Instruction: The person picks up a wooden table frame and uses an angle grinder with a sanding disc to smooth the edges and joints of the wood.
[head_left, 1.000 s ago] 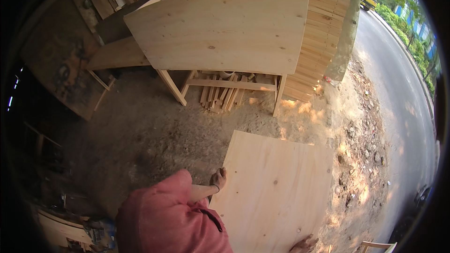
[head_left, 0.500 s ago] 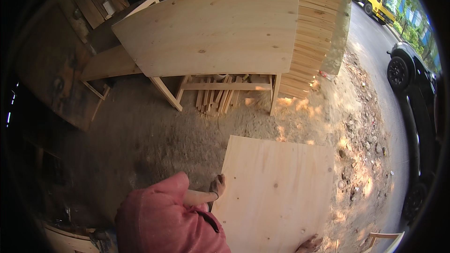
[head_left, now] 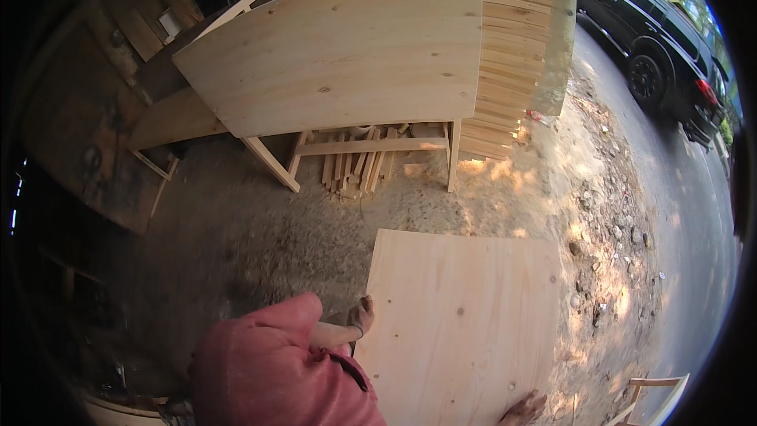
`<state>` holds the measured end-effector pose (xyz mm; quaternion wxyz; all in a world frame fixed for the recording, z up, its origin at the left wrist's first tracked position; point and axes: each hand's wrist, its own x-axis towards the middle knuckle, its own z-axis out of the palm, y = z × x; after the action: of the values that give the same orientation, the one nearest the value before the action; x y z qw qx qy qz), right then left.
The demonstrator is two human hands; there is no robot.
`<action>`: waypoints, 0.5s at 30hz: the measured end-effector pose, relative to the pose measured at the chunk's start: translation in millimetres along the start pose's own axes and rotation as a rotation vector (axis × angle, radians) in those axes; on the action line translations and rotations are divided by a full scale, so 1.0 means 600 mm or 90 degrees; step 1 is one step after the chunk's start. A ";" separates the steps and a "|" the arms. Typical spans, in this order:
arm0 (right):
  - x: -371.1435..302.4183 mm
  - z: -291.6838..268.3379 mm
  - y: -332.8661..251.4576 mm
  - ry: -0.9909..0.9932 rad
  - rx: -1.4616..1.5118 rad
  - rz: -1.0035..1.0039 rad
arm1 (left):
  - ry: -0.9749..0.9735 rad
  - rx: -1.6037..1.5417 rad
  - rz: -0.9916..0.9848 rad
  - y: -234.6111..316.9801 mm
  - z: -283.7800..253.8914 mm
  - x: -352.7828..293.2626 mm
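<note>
A pale wooden board (head_left: 461,292) with small dark knots lies flat before me, its near part running out at the lower rim of the view. At its left edge my left hand (head_left: 362,316) is closed, its fingers gripping the side; the red sleeve covers my upper arm. My right hand (head_left: 523,409) grips the board's right edge near the bottom of the view, partly cut off. Whether the board touches the ground cannot be seen.
Ahead stands a wooden table (head_left: 339,55) with a large pale top. Several wood strips (head_left: 359,162) lie beneath it. Stacked slats (head_left: 509,55) rise at its right. Stones (head_left: 603,268) line the roadside, a black car (head_left: 650,39) beyond. A wooden frame (head_left: 658,383) is at lower right.
The board and both hands have barely shifted. On the road, the black car has moved farther up the view, and the yellow truck is no longer visible.
</note>
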<state>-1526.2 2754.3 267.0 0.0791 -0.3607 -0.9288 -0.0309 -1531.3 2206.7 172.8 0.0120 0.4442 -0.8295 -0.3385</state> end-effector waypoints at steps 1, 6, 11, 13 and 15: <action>0.001 -0.010 -0.004 -0.041 0.009 0.014 | 0.019 0.016 0.009 -0.002 0.002 0.000; 0.001 0.003 0.002 -0.049 -0.037 0.030 | 0.033 0.101 0.015 -0.009 0.023 0.007; 0.002 -0.016 -0.007 -0.096 0.010 0.042 | 0.021 0.064 0.007 -0.005 0.009 0.002; 0.003 -0.009 -0.007 -0.100 -0.014 0.055 | 0.022 0.041 0.002 -0.003 0.010 0.001; -0.003 0.002 -0.001 -0.087 -0.009 0.067 | 0.025 0.000 0.013 -0.001 0.017 0.006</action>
<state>-1525.1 2752.8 265.7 0.0141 -0.4107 -0.9116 -0.0087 -1536.0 2209.5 163.8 0.0316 0.4425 -0.8334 -0.3296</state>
